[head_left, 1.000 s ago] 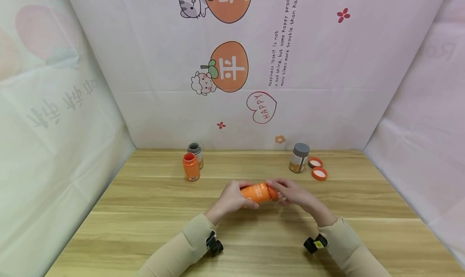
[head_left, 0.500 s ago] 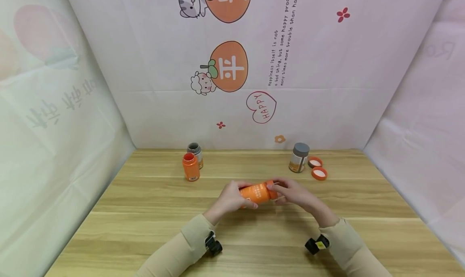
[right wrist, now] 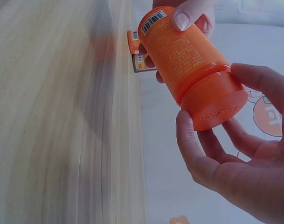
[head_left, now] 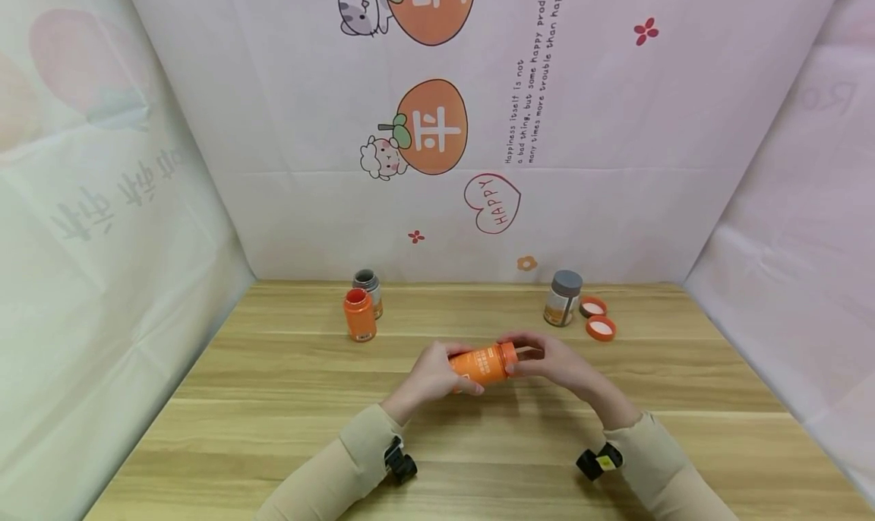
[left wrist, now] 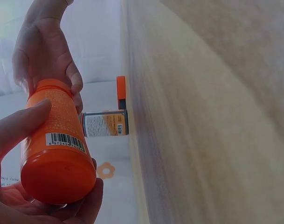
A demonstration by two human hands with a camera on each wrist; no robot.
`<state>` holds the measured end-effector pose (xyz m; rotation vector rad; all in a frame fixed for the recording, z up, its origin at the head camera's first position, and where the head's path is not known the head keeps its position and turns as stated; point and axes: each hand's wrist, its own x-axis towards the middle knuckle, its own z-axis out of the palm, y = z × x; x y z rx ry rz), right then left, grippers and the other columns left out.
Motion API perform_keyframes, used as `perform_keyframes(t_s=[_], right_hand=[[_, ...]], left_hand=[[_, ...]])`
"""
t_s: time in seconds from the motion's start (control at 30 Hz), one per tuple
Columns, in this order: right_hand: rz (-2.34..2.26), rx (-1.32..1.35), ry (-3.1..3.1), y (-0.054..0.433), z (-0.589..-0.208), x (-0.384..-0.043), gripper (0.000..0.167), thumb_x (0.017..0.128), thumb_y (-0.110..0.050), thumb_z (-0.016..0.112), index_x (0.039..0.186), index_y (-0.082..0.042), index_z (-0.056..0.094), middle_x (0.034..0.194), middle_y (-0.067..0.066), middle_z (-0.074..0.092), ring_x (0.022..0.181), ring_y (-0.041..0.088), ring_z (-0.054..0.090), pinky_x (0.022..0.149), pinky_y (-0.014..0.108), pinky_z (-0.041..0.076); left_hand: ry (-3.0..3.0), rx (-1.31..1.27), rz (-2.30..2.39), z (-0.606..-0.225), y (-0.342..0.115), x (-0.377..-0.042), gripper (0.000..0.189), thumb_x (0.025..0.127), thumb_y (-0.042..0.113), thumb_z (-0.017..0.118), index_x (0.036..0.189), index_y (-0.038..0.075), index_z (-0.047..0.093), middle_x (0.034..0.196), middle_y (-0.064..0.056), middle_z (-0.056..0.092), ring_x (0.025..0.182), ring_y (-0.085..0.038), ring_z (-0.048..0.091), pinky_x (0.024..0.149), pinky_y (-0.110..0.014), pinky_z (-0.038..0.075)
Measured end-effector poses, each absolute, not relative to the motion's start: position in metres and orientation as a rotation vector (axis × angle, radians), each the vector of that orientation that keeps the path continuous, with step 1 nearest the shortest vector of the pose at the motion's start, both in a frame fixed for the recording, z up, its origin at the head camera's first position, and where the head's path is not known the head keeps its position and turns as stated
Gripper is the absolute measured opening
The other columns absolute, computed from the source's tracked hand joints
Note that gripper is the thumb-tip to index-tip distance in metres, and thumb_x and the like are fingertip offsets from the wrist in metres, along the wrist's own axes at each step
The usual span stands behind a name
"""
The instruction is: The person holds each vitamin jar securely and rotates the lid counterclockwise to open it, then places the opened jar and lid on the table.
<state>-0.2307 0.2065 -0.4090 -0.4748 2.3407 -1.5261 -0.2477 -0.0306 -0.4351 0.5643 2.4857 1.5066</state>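
An orange bottle with a barcode on its label is held tilted above the table, its base toward the left. My left hand grips its body, thumb along the near side. At the other end sits an orange screw cap, which the fingertips of my right hand pinch around its rim. In the right wrist view the cap is on the bottle's neck, with raised lettering on its top. The left wrist view shows the bottle's base and the right hand beyond it.
On the wooden table, an uncapped orange bottle and an uncapped grey-necked bottle stand at back left. A grey-capped jar stands at back right beside two loose orange-rimmed caps. A printed white sheet hangs behind.
The fingers of my right hand have shifted around the cap, and the hand has turned slightly. My left hand and the bottle have moved barely to the left.
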Motion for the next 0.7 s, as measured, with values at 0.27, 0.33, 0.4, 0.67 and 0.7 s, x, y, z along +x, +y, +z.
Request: perform_keyframes(t_s=[0.27, 0.33, 0.4, 0.67, 0.7], right_hand=[[-1.505, -0.636, 2.414, 0.2096, -0.4110, -0.2318, 0.051, 0.081, -0.021, 0.075, 0.127, -0.012, 0.055, 0.130, 0.012, 0.053, 0.122, 0.035, 0.048, 0.091, 0.035, 0.048], [-1.512, -0.673, 2.415, 0.2103, -0.4119, -0.2317, 0.051, 0.080, -0.020, 0.076, 0.126, -0.013, 0.055, 0.130, 0.011, 0.054, 0.122, 0.034, 0.048, 0.091, 0.033, 0.049], [-1.528, -0.717, 2.406, 0.2108, -0.4130, -0.2316, 0.050, 0.080, -0.018, 0.076, 0.125, -0.013, 0.055, 0.130, 0.011, 0.054, 0.123, 0.034, 0.048, 0.091, 0.033, 0.049], [-1.606, -0.837, 2.342, 0.2109, -0.4140, -0.2292, 0.046, 0.081, -0.006, 0.073, 0.123, -0.012, 0.055, 0.132, 0.009, 0.051, 0.124, 0.038, 0.046, 0.093, 0.043, 0.049], [-1.602, -0.842, 2.347, 0.2111, -0.4140, -0.2290, 0.046, 0.081, -0.007, 0.073, 0.123, -0.013, 0.055, 0.132, 0.009, 0.051, 0.124, 0.038, 0.047, 0.093, 0.043, 0.049]], left_hand=[[2.480, 0.567, 1.512, -0.4341, -0.0311, -0.2467, 0.062, 0.057, 0.017, 0.089, 0.115, 0.009, 0.068, 0.100, -0.003, 0.068, 0.085, -0.016, 0.056, 0.074, -0.032, 0.046], [2.478, 0.566, 1.512, -0.4338, -0.0311, -0.2463, 0.062, 0.058, 0.018, 0.089, 0.115, 0.010, 0.068, 0.100, -0.003, 0.068, 0.085, -0.015, 0.056, 0.074, -0.031, 0.047], [2.468, 0.566, 1.521, -0.4337, -0.0310, -0.2461, 0.061, 0.058, 0.017, 0.089, 0.115, 0.010, 0.068, 0.101, -0.003, 0.068, 0.085, -0.016, 0.056, 0.073, -0.031, 0.047], [2.446, 0.569, 1.556, -0.4310, -0.0305, -0.2446, 0.058, 0.059, 0.014, 0.088, 0.114, 0.010, 0.068, 0.102, -0.003, 0.068, 0.085, -0.016, 0.056, 0.074, -0.032, 0.047], [2.445, 0.570, 1.557, -0.4308, -0.0303, -0.2445, 0.057, 0.059, 0.013, 0.088, 0.113, 0.010, 0.068, 0.102, -0.004, 0.068, 0.085, -0.016, 0.056, 0.074, -0.032, 0.047]])
